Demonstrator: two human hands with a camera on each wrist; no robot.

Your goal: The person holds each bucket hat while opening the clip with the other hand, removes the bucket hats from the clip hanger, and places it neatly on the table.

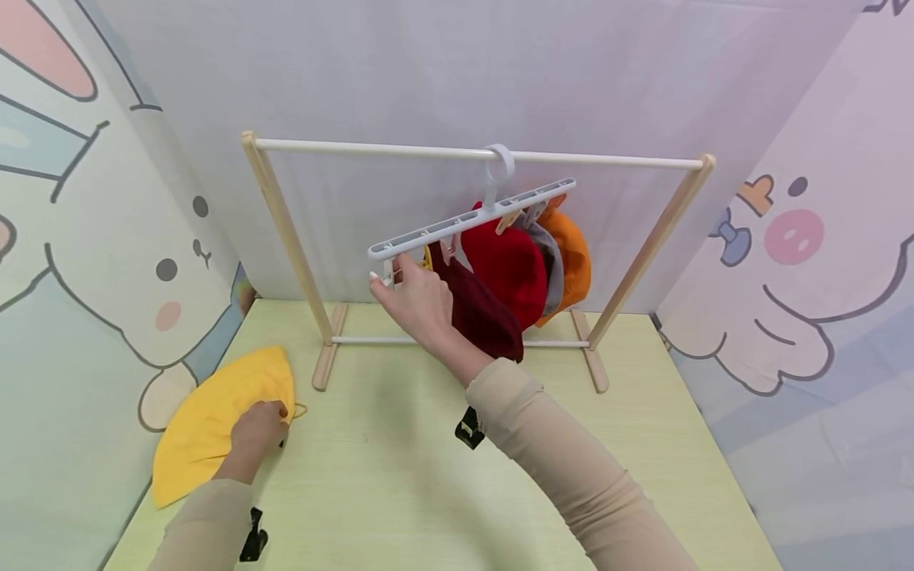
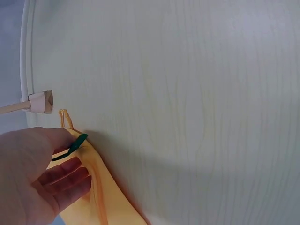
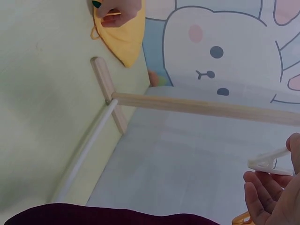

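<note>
My left hand (image 1: 259, 432) grips the edge of a yellow fabric hat (image 1: 207, 420) lying folded on the table at the left. A small dark green piece (image 2: 75, 146) shows at its thumb in the left wrist view, and a thin cord loop (image 2: 65, 117) sticks out beyond. Up at the rack, my right hand (image 1: 420, 301) pinches a white clothespin (image 3: 269, 165) below the left end of a white clip hanger (image 1: 457, 224). Beside that hand, a maroon hat (image 1: 478, 309), a red hat (image 1: 507, 270), a grey hat (image 1: 552, 270) and an orange hat (image 1: 574, 254) hang from the hanger.
The hanger hooks over the white top rail (image 1: 371, 148) of a rack with wooden posts (image 1: 289, 238). A yellow clip (image 3: 241, 219) hangs near the right hand. Printed cartoon cloth walls (image 1: 785, 238) enclose the pale yellow table (image 1: 400, 476) at the back and sides.
</note>
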